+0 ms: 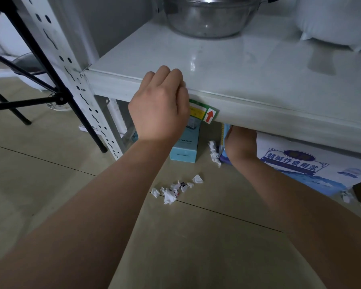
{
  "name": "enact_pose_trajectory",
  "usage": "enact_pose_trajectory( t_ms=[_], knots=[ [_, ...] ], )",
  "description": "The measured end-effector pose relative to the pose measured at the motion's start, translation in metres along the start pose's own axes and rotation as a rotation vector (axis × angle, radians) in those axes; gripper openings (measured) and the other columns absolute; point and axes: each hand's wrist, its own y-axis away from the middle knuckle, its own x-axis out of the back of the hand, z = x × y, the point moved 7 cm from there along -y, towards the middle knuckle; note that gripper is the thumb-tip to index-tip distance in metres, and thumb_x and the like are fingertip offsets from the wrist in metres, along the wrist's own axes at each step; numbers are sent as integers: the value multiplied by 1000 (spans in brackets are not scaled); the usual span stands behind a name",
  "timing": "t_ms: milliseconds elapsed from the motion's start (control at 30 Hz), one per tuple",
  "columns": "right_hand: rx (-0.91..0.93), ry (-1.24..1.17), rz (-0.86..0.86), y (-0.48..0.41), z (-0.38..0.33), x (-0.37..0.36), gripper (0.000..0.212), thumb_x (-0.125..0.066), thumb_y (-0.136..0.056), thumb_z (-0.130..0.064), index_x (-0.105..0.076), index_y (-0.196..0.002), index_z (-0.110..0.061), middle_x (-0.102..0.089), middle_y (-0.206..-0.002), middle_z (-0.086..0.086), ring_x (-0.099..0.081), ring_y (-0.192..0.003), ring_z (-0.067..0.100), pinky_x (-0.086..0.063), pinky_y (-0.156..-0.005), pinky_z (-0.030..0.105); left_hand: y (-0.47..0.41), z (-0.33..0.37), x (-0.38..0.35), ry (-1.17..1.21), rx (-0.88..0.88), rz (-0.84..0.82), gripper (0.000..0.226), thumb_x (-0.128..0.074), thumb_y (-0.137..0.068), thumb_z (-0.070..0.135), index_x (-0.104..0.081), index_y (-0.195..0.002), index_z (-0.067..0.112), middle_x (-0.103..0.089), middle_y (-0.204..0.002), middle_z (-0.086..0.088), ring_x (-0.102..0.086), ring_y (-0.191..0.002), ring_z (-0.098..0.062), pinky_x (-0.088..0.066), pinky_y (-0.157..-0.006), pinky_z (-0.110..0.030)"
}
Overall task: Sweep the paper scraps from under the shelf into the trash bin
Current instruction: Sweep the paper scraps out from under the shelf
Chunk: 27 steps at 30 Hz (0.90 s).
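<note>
Steel pot (211, 19) and white bag (338, 21) up top; teal box (186, 149) and printed salt sack (300, 167) on floor (196, 236); black tripod (40, 80) at left.

The right hand (241, 140) reaches under the white metal shelf (248, 97), whose front edge hides its fingers. The steel pot (211, 17) and white sack (333, 19) are cut off at the top. The left hand (158, 107) covers part of a green label (205, 114).
</note>
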Motion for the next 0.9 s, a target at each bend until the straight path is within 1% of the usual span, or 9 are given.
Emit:
enact_pose_trajectory(
  t_ms=[67,100,200,333,467,600,733,833,900],
  knots=[
    [-52,7,-129,1,12,-10,24,-37,-97,1,-57,-109,7,-61,-114,24,-57,-110,34,-41,-94,34,0,-1,0,-3,2,-1,17,-48,-83,12,-61,-72,11,-59,-70,-1,-52,-66,-22,-32,-43,-30],
    [-45,12,-128,0,16,-11,26,-34,-98,1,-57,-110,8,-60,-116,25,-56,-112,36,-40,-95,36,0,-1,0,-2,5,-2,16,-49,-83,12,-61,-72,11,-59,-71,-1,-52,-66,-22,-33,-43,-30],
    [-24,40,-59,2,27,-5,23,-39,-95,1,-58,-106,8,-61,-110,28,-57,-108,40,-42,-89,38,0,-1,0,20,7,2,16,-48,-82,12,-61,-72,11,-59,-71,-1,-52,-67,-23,-36,-42,-32],
    [94,50,-13,3,35,-7,20,-47,-92,-7,-64,-90,5,-66,-91,30,-63,-87,43,-38,-67,31,1,-2,0,47,4,9,17,-48,-81,12,-62,-72,11,-60,-71,-1,-53,-66,-22,-39,-42,-34],
    [124,5,-9,-2,36,-20,22,-49,-92,-6,-66,-83,3,-68,-85,29,-64,-81,43,-39,-65,31,1,-3,-2,44,-8,25,16,-50,-81,11,-61,-70,11,-59,-68,-1,-51,-64,-21,-38,-41,-33],
    [199,30,-110,-9,23,-50,20,-51,-92,-6,-69,-96,0,-70,-89,25,-65,-81,36,-42,-66,27,0,-4,-3,31,-2,70,16,-52,-80,9,-59,-66,10,-56,-64,-1,-47,-60,-21,-32,-41,-32],
    [264,122,-181,-11,14,-67,22,-49,-93,-4,-65,-110,-2,-70,-94,21,-64,-88,35,-49,-76,31,2,-5,-4,52,-37,97,16,-54,-80,7,-59,-64,9,-56,-63,-2,-47,-59,-21,-31,-42,-32],
    [240,168,-332,-11,13,-81,31,-47,-93,0,-61,-119,-6,-67,-107,20,-61,-103,34,-49,-88,37,-1,-6,-4,40,-78,112,16,-55,-78,7,-57,-62,8,-55,-61,-3,-46,-57,-22,-30,-43,-34],
    [205,200,-441,-3,13,-91,31,-46,-93,0,-57,-121,-3,-62,-117,21,-56,-114,34,-46,-97,40,-4,-6,-6,19,-60,113,15,-54,-75,8,-54,-61,8,-53,-60,-4,-44,-56,-23,-26,-44,-31]
  ],
)
